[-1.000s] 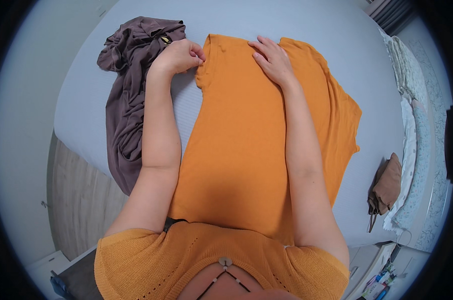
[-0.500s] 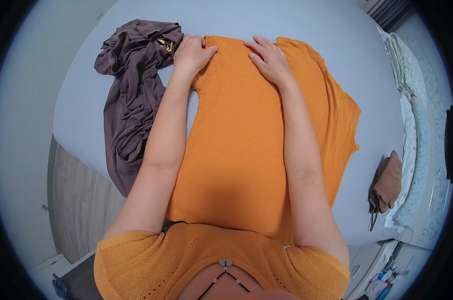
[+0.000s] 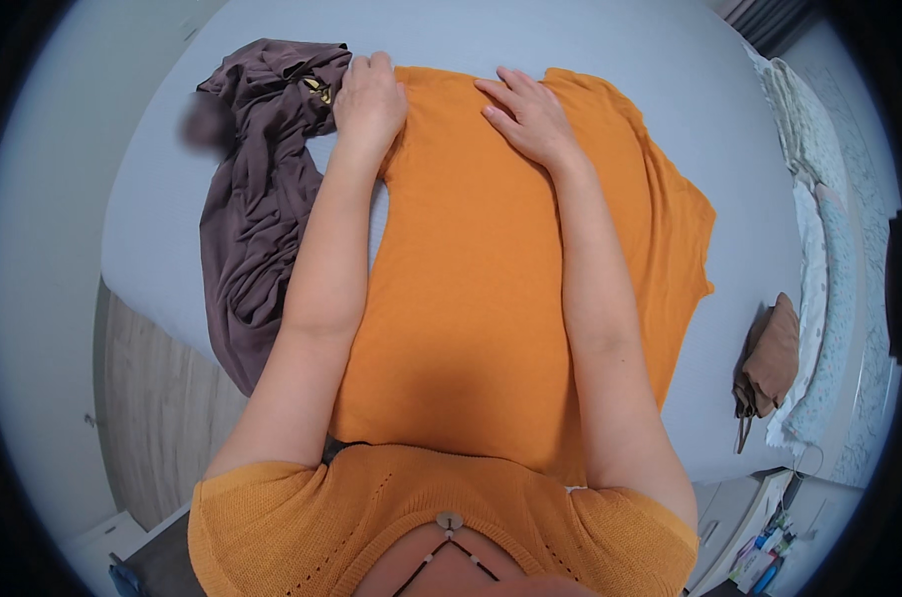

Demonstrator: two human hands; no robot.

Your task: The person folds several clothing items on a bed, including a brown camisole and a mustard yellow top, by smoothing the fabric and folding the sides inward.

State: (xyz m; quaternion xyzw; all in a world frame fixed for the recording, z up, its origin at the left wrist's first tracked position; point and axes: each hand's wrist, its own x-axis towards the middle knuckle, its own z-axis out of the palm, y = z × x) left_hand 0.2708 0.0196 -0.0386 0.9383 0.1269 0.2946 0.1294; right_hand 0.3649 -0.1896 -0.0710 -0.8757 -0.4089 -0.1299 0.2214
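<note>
An orange garment [image 3: 471,249] lies spread in front of me on the pale bed, reaching to my waist. At its far left corner rests my left hand [image 3: 370,104], back upward, between the orange cloth and a dark purple-brown garment [image 3: 262,219]. Its fingers are slightly bent and close together, the thumb beside them; the fingertips are partly hidden. My right hand [image 3: 532,117] lies on the far part of the orange garment with its fingers spread, holding nothing. The dark garment is crumpled, with a small yellow mark near its far end.
The pale blue-grey bed [image 3: 749,199] lies under the garments. A folded brown cloth item [image 3: 772,358] sits at its right edge, beside rolled and folded bedding [image 3: 819,219]. Small items [image 3: 766,552] stand on a shelf at lower right. Wooden floor [image 3: 157,398] shows at left.
My left hand has shifted left, and its thumb has moved off the orange cloth toward its fingers. My right hand has moved slightly up and left with its fingers still spread.
</note>
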